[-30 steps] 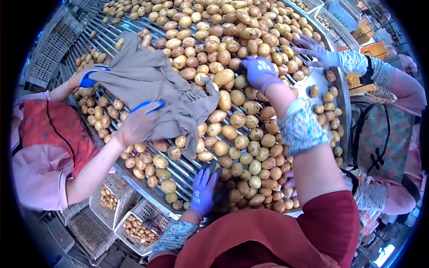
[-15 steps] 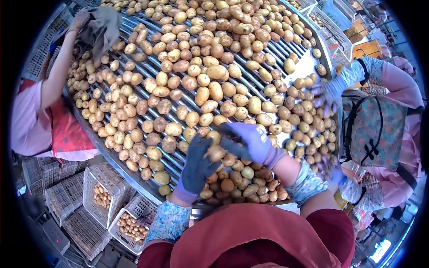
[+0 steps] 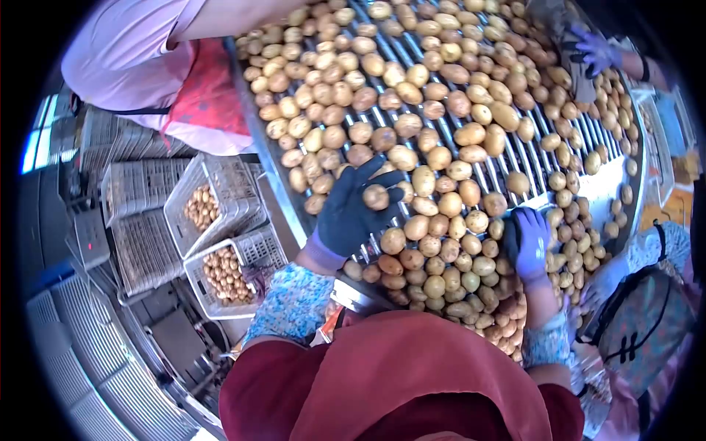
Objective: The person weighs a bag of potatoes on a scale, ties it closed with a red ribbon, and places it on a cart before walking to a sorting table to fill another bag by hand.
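Observation:
My left hand (image 3: 354, 209), in a purple glove with a dark grip coating, is over the near left of the roller table (image 3: 294, 213). Its fingers and thumb curve round one potato (image 3: 375, 197). In a matching glove, my right hand (image 3: 526, 241) rests among the potatoes by the metal divider, with its fingers curled downward. What lies inside those fingers is hidden. Loose tan potatoes (image 3: 441, 224) cover much of the rollers around both hands. More potatoes (image 3: 460, 283) are heaped between my hands and my red apron (image 3: 412, 360).
Plastic crates (image 3: 235, 279) stand on the floor at left, some holding potatoes. A co-worker in pink with a red apron (image 3: 209, 95) leans in at upper left. Another co-worker's gloved hand (image 3: 607, 283) is at right, and a third's purple glove (image 3: 594, 50) at upper right.
My view has turned, bringing more of the floor and crates in at left. My hands, close together before, are now far apart, the right one beside the divider.

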### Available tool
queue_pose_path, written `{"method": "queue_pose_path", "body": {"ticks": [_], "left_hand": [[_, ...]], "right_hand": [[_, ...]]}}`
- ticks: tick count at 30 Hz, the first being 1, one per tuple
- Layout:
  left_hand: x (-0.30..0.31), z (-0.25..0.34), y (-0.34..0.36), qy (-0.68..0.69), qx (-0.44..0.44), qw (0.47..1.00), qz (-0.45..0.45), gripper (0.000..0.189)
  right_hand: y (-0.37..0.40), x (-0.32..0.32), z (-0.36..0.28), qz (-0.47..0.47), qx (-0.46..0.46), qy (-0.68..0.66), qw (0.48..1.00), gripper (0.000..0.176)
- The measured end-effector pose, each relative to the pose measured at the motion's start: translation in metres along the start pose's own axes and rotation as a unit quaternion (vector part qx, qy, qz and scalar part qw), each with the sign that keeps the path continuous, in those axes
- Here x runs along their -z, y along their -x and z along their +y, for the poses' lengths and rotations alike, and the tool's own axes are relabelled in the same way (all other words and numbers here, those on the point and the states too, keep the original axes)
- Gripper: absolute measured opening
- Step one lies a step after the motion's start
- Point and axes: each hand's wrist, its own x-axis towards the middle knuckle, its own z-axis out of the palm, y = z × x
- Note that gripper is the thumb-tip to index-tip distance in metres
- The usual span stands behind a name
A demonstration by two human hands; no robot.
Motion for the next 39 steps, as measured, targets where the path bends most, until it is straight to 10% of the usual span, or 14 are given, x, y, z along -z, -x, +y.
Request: {"method": "queue_pose_path", "body": {"ticks": [4,6,13,17,19,21,23,24,25,27,29,33,39], "left_hand": [[-0.018,-0.004,0.018,-0.078,-0.055,0.995,-0.004,0.054],[-0.009,-0.008,0.029,-0.369,-0.186,0.908,-0.074,0.071],[-0.039,-0.015,0.136,-0.464,-0.224,0.857,0.008,0.065],[-0.002,-0.033,0.26,-0.296,-0.091,0.919,0.245,0.04],[0.08,-0.056,0.333,-0.811,-0.272,0.466,0.228,0.032],[0.128,-0.099,0.408,-0.77,-0.228,0.458,0.382,0.027],[0.147,-0.131,0.443,-0.434,-0.078,0.694,0.569,0.028],[0.197,-0.163,0.475,-0.678,-0.139,0.514,0.506,0.019],[0.232,-0.183,0.501,-0.739,0.1,0.417,0.519,0.019],[0.285,-0.229,0.513,-0.464,-0.101,0.602,0.642,0.034],[0.228,-0.215,0.449,-0.24,-0.161,0.576,0.765,0.053],[0.205,-0.141,0.371,-0.525,-0.234,0.594,0.563,0.053],[0.076,-0.017,0.23,-0.831,-0.351,0.33,0.278,0.049]], "right_hand": [[0.037,0.0,-0.011,0.027,0.015,0.037,0.999,0.026],[0.041,-0.003,-0.049,0.086,-0.021,-0.013,0.996,0.029],[0.069,-0.06,-0.144,-0.085,0.267,0.031,0.959,0.045],[0.082,-0.072,-0.123,-0.065,0.25,0.064,0.964,0.044],[0.085,-0.065,-0.121,-0.073,0.266,0.054,0.96,0.043],[0.09,-0.065,-0.127,-0.058,0.262,0.032,0.963,0.043],[0.098,-0.078,-0.136,-0.041,0.201,0.016,0.979,0.046],[0.097,-0.086,-0.142,-0.028,0.181,0.029,0.983,0.045],[0.097,-0.072,-0.171,-0.04,0.163,0.039,0.985,0.042],[0.096,-0.076,-0.174,-0.034,0.215,0.056,0.974,0.04],[0.108,-0.086,-0.157,0.024,0.277,0.083,0.957,0.04],[0.113,-0.051,-0.128,-0.02,0.22,0.067,0.973,0.041],[0.118,-0.019,-0.07,0.01,-0.001,0.14,0.99,0.049]]}}
